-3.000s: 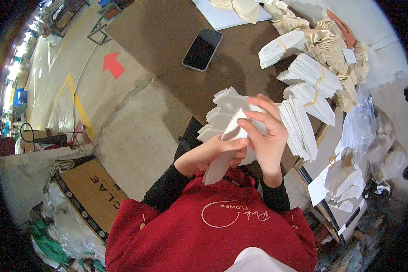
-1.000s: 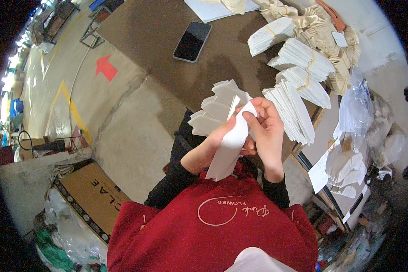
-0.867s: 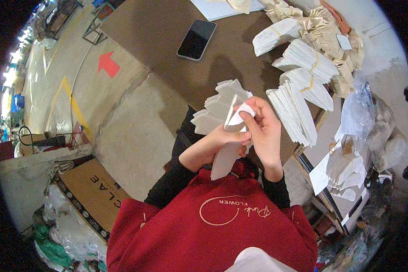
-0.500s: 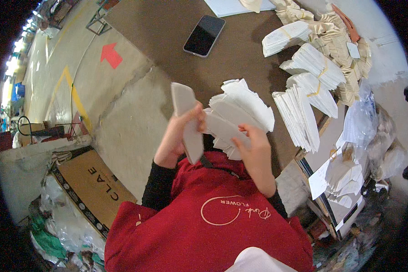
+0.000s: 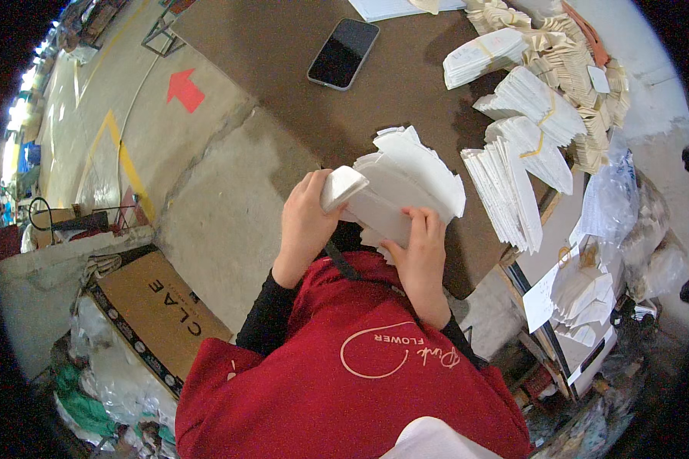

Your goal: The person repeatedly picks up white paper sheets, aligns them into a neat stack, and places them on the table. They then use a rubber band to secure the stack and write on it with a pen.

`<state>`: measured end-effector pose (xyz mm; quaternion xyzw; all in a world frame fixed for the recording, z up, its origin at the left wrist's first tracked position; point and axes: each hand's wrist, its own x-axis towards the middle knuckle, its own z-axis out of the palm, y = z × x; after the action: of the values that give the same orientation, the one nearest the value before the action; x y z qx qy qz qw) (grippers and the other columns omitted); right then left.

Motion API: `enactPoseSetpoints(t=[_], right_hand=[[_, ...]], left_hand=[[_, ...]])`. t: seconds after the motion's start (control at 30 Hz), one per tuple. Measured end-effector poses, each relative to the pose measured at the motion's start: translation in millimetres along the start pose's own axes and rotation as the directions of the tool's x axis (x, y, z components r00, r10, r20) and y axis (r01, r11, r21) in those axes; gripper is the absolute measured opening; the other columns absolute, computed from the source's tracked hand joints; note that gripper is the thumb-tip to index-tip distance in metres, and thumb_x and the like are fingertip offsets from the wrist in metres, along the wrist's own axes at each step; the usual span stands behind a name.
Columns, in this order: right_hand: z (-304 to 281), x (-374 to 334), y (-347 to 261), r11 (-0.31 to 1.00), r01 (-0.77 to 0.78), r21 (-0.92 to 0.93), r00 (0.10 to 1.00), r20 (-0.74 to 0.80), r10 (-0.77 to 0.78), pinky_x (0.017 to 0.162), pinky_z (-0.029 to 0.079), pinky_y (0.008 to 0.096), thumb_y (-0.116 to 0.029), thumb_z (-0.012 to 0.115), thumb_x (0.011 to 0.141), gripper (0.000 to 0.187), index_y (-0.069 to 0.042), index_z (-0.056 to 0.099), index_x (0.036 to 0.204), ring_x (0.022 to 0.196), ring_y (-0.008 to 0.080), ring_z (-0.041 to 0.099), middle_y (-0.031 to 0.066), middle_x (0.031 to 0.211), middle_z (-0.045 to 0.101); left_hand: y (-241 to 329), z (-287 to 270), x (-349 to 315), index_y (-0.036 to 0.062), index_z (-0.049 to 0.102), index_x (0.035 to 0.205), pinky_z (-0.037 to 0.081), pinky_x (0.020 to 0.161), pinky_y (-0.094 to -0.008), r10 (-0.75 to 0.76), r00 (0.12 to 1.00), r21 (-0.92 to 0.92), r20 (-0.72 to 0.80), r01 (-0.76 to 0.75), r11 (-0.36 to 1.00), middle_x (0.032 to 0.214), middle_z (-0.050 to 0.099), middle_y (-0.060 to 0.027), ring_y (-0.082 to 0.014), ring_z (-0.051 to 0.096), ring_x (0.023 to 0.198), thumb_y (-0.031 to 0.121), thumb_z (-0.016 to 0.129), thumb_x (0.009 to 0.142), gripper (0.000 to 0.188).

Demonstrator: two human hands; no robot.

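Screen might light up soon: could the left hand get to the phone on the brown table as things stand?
Probably not straight away: the left hand grips a folded white sheet. The phone lies uncovered farther up the brown table.

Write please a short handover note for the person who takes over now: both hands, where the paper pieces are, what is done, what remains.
Left hand: grips one folded white paper piece.
Right hand: holds the fanned stack of white paper pieces from below, above the brown table.
Done: banded bundles lie at the table's right side, beside a loose upright stack.
Left: the held stack is unbanded.
Phone lies on the table.
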<state>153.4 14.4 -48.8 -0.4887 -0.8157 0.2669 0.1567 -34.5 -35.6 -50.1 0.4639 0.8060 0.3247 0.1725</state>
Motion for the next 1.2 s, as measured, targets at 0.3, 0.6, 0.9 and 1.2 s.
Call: enactPoseSetpoints(t=[0.3, 0.6, 0.9, 1.2], right_hand=[[3, 10, 6, 0.999, 0.013, -0.032, 0.999, 0.043, -0.012, 0.089, 0.042, 0.0426, -0.009, 0.085, 0.06, 0.059, -0.005, 0.052, 0.109, 0.106, 0.035, 0.049, 0.0137, 0.109, 0.05], [9, 1, 20, 0.985, 0.105, 0.139, 0.99, 0.077, -0.116, 0.085, 0.04, 0.0422, -0.008, 0.081, 0.067, 0.04, -0.004, 0.055, 0.097, 0.094, 0.0334, 0.053, 0.012, 0.096, 0.057], [-3, 1, 68, 0.658, -0.209, 0.723, 0.94, 0.335, -0.069, 0.08, 0.044, 0.031, -0.012, 0.066, 0.088, 0.012, -0.005, 0.06, 0.095, 0.087, 0.0228, 0.059, 0.0079, 0.089, 0.06], [-11, 7, 80, -0.565, -0.017, 0.825, 0.999, -0.013, -0.05, 0.107, 0.03, 0.037, -0.014, 0.047, 0.097, 0.019, -0.013, 0.045, 0.078, 0.069, 0.0108, 0.042, -0.0024, 0.072, 0.036]], left_hand=[[4, 5, -9, 0.0073, 0.059, 0.118, 0.049, 0.087, -0.0404, 0.252, 0.967, -0.041, 0.033, -0.251, 0.967, 0.114, 0.065, -0.0113, -0.0337, 0.062, 0.1, 0.007, 0.071, 0.072, 0.047], [1, -8, -5, 0.0098, 0.059, 0.106, 0.048, 0.079, -0.0394, 0.422, 0.896, 0.124, 0.139, -0.438, 0.89, 0.102, 0.063, -0.0055, -0.0308, 0.059, 0.092, 0.005, 0.071, 0.064, 0.044], [22, -13, -14, 0.0092, 0.058, 0.111, 0.048, 0.082, -0.0348, 0.387, 0.867, -0.238, -0.313, -0.466, 0.852, 0.101, 0.061, -0.0099, -0.0249, 0.059, 0.093, 0.004, 0.081, 0.064, 0.052], [3, 18, 14, 0.0022, 0.053, 0.12, 0.047, 0.089, -0.0403, 0.032, 0.998, -0.049, 0.062, -0.029, 0.998, 0.113, 0.06, -0.0174, -0.0372, 0.058, 0.105, 0.019, 0.075, 0.076, 0.052]])
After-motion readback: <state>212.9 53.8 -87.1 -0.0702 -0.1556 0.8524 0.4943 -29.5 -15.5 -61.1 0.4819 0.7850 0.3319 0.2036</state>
